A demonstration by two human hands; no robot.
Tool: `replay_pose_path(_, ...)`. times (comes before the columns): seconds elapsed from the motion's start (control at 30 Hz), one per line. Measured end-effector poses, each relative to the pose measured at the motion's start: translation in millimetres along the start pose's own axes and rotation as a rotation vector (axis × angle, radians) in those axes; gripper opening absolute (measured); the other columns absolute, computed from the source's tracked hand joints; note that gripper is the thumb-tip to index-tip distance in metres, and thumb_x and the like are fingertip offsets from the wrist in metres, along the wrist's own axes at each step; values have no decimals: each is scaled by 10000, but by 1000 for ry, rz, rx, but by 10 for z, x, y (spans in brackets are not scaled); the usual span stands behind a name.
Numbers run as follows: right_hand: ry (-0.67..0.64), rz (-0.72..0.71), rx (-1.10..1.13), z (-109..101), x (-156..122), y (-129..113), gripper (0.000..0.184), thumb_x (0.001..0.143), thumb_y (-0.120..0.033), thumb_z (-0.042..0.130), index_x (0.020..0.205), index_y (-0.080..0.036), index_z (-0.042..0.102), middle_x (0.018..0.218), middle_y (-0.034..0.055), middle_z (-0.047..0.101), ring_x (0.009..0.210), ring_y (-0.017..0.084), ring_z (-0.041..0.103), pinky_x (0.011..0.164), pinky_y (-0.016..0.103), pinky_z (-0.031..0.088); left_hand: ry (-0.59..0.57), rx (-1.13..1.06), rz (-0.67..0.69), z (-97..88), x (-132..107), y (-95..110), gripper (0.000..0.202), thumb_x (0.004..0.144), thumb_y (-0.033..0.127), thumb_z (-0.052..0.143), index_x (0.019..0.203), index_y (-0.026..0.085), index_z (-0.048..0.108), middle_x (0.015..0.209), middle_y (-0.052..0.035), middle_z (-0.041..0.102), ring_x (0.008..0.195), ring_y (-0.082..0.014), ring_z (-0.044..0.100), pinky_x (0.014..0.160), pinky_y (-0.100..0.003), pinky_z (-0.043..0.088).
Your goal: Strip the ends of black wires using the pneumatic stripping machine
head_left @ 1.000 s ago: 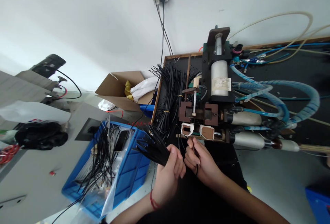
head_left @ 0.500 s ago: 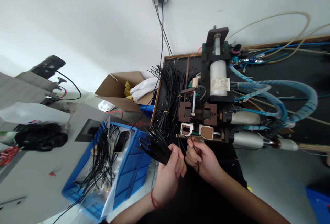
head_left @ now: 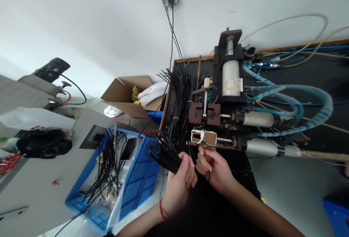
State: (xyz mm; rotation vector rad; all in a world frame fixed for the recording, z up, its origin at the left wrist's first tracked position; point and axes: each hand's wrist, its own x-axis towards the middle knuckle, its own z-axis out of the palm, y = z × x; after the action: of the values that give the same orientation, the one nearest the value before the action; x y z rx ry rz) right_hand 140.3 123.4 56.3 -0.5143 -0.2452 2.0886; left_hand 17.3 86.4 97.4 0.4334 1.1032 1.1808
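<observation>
Black cables (head_left: 167,155) fan out from the left hand (head_left: 180,182), closed around them at the lower centre of the frame. Just right of it, the right hand (head_left: 214,166) pinches a single black wire (head_left: 209,176), its upper end reaching the white-edged clamp blocks (head_left: 211,139) right of centre. A blue crate (head_left: 141,177) stands lower left.

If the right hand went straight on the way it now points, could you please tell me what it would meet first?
The right hand would probably meet the white-edged brown pads first, though depth is hard to judge here.
</observation>
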Motion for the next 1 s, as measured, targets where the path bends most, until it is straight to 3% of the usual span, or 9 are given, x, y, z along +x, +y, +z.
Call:
replay_pose_path(0.1, 39, -35, -104, -14, -13, 24, 207, 912, -401, 692, 836, -222, 623, 439, -112, 337, 431, 107, 182, 467, 239, 233, -24, 4, 11, -8, -8, -10, 434, 956, 555, 752, 799, 189, 581, 506, 124, 261, 427, -61, 157, 428, -198, 263)
replay_pose_path(0.23, 118, -129, -519, -63, -22, 75, 231, 974, -382, 586, 844, -202, 647, 468, -92, 387, 448, 117, 281, 511, 255, 272, -59, 8, 30, -13, -20, -44, 415, 986, 533, 722, 801, 186, 588, 498, 125, 260, 414, -59, 151, 425, -197, 268)
replay_pose_path(0.4, 91, 46, -1453, -185, 53, 100, 272, 967, -255, 566, 700, -213, 604, 606, -26, 547, 588, 152, 490, 592, 278, 325, -111, 6, 17, -19, -54, -69, 443, 953, 547, 756, 767, 193, 567, 486, 126, 276, 395, -54, 154, 402, -194, 267)
replay_pose_path(0.53, 222, 103, -1692, -312, 117, 69, 327, 846, -126, 694, 558, -194, 555, 628, 19, 582, 617, 169, 519, 615, 315, 269, -173, 31, -40, -31, -102, -42, 459, 943, 579, 755, 768, 194, 577, 472, 127, 261, 401, -58, 158, 401, -195, 249)
replay_pose_path(0.63, 279, 70, -1766, -322, 92, 13, 300, 849, -108, 696, 579, -188, 590, 746, 68, 657, 657, 189, 559, 629, 330, 273, -264, 74, -72, -33, -135, -17, 465, 961, 601, 721, 781, 188, 609, 471, 124, 251, 403, -59, 170, 412, -208, 231)
replay_pose_path(0.73, 214, 23, -1759, -235, -18, -47, 297, 910, -204, 697, 621, -202, 628, 702, 43, 657, 641, 191, 565, 618, 319, 311, -324, 131, -94, -23, -157, 3, 479, 951, 627, 721, 782, 190, 624, 473, 117, 269, 405, -64, 192, 420, -232, 219)
replay_pose_path(0.83, 137, -196, -1536, -96, -184, -96, 462, 1008, -361, 622, 572, -212, 598, 545, 6, 576, 557, 174, 540, 559, 296, 349, -375, 196, -122, -16, -166, 21, 491, 953, 642, 708, 778, 189, 637, 476, 109, 285, 413, -70, 205, 432, -256, 206)
replay_pose_path(0.93, 136, -492, -1193, 44, -320, -135, 474, 1078, -437, 528, 718, -204, 730, 608, 31, 664, 530, 173, 598, 519, 285, 411, -429, 262, -175, -20, -168, 36, 517, 948, 666, 696, 773, 182, 651, 489, 98, 304, 426, -75, 224, 446, -278, 187)
replay_pose_path(1.0, 83, -489, -1054, 115, -360, -155, 422, 1078, -458, 545, 837, -200, 778, 597, 20, 651, 427, 146, 558, 436, 265, 380, -432, 314, -191, -16, -170, 48, 553, 919, 702, 706, 757, 175, 661, 493, 87, 319, 436, -79, 244, 451, -290, 176)
